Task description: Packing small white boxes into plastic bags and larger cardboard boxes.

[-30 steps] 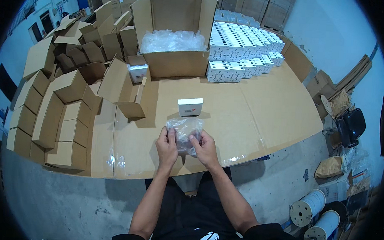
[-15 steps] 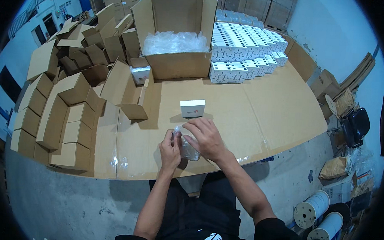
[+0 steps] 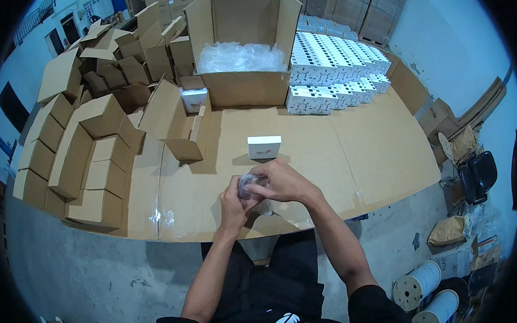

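A crumpled clear plastic bag [image 3: 263, 208] is gripped between both hands, above the near middle of the cardboard-covered table. My left hand [image 3: 232, 205] is closed on its left side. From the right, my right hand [image 3: 280, 182] reaches over with curled fingers pinching the bag's upper part. Whether something is inside the plastic cannot be made out. Just beyond my hands a small white box [image 3: 264, 148] stands upright on the table.
An open carton [image 3: 247, 90] of clear plastic bags stands at the back. To its right are stacked white boxes [image 3: 310, 100]. An open brown box [image 3: 184, 144] holds a white, plastic-wrapped item. More cartons [image 3: 98, 206] line the left; cable spools [image 3: 417, 284] lie lower right.
My right hand has closed in on the bag and now grips its upper part together with my left. The bag's top is bunched between the fingers.
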